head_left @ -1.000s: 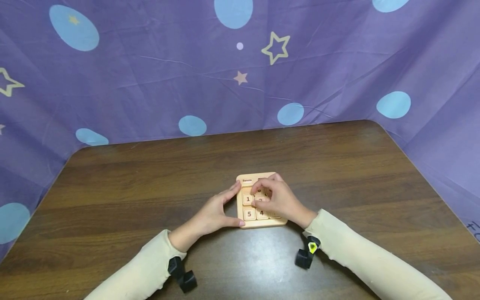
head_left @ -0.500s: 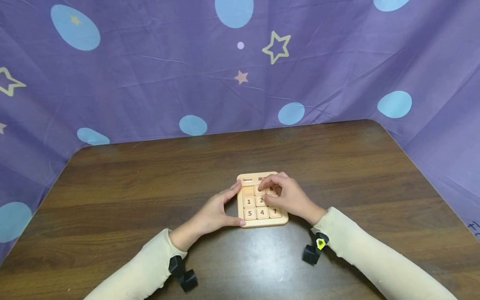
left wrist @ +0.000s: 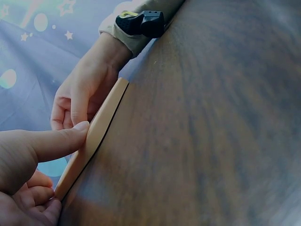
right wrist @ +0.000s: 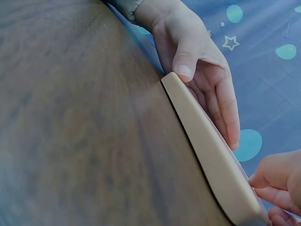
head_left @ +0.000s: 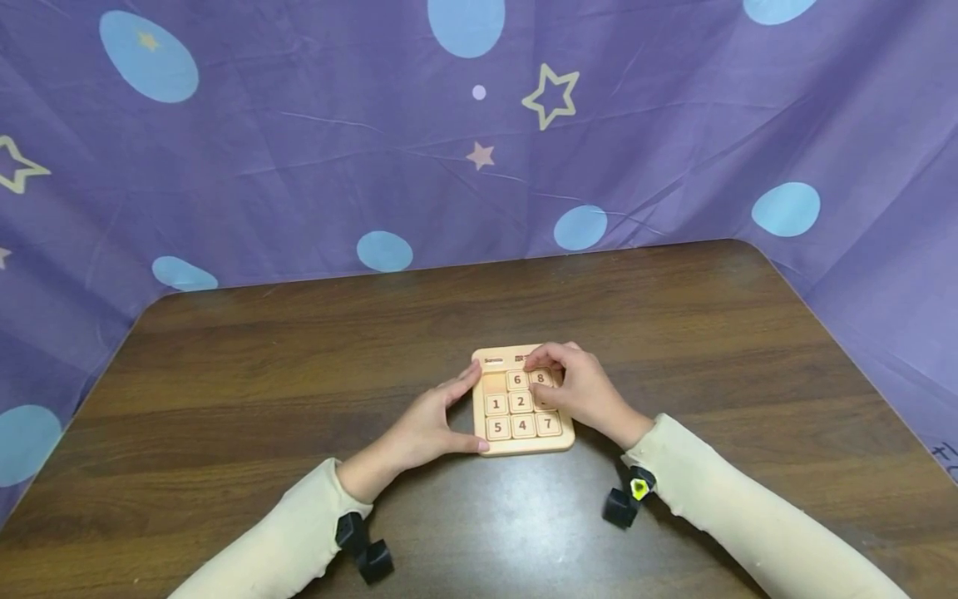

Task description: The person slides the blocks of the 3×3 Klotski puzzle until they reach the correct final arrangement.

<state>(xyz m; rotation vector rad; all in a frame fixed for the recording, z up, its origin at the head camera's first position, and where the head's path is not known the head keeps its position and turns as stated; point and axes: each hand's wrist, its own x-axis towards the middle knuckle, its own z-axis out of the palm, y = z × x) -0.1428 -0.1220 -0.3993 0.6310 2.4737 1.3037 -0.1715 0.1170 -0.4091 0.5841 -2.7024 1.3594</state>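
A wooden sliding number puzzle [head_left: 524, 447] lies on the table in the head view. Its left rim is held by my left hand [head_left: 434, 424], thumb at the near corner and fingers along the far part. Over the right-hand tiles hovers my right hand [head_left: 587, 387], thumb and index finger bent and apart near tile 8 [head_left: 541, 378]. The tile right of tile 2 [head_left: 520, 402] is mostly covered by that thumb. Tile 1 [head_left: 496, 404] sits below a vacant top-left slot. Both wrist views show the puzzle's edge, seen low from the side, between the two hands.
The brown wooden table [head_left: 299, 358] extends around the puzzle. Behind it hangs a purple curtain [head_left: 299, 150] with blue dots and stars. Black devices are strapped at the left wrist [head_left: 362, 545] and right wrist [head_left: 629, 495].
Tile 1 has slid a little towards the near side, against tile 5. My right hand has moved right, away from the left column, uncovering tiles 6 and 2. The left hand stays put.
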